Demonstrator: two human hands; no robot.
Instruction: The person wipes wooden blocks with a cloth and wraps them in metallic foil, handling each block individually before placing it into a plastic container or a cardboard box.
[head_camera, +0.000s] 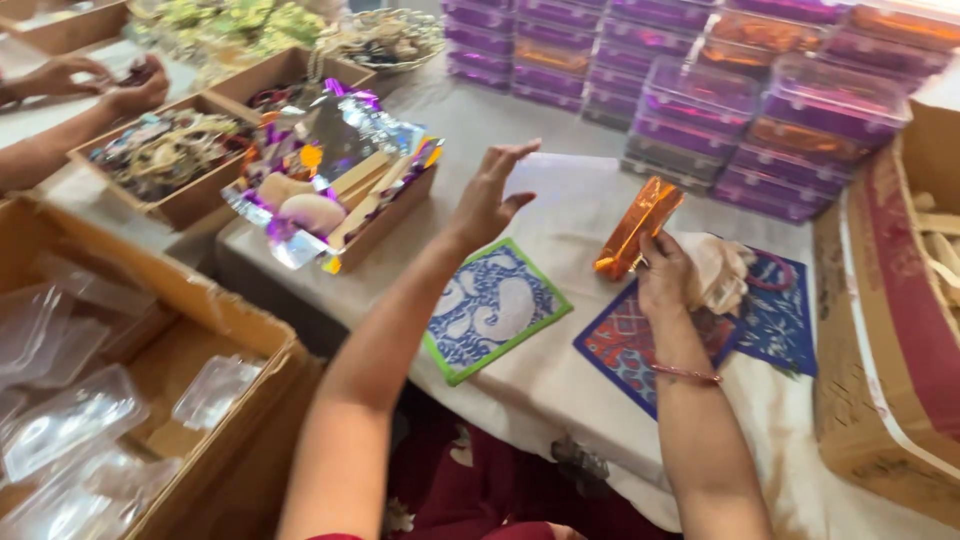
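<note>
Right hand (665, 275) grips an orange pouch (637, 228), tilted, above a red-blue mat (618, 345). Left hand (490, 195) hovers open, fingers spread, holding nothing; bare white cloth of the bench (560, 190) lies between the hands. Below the left hand, a green-edged blue mat (492, 308). Left of it, a foil-lined tray (335, 175). Beyond the pouch, stacked purple and orange boxes (740, 110). Right of the grip, a carton (890, 330) crowds the bench edge.

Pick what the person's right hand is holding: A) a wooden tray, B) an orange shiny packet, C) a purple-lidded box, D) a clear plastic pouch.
B: the right hand grips an orange shiny packet above the patterned cloth squares, while the left hand is open and holds nothing.
</note>
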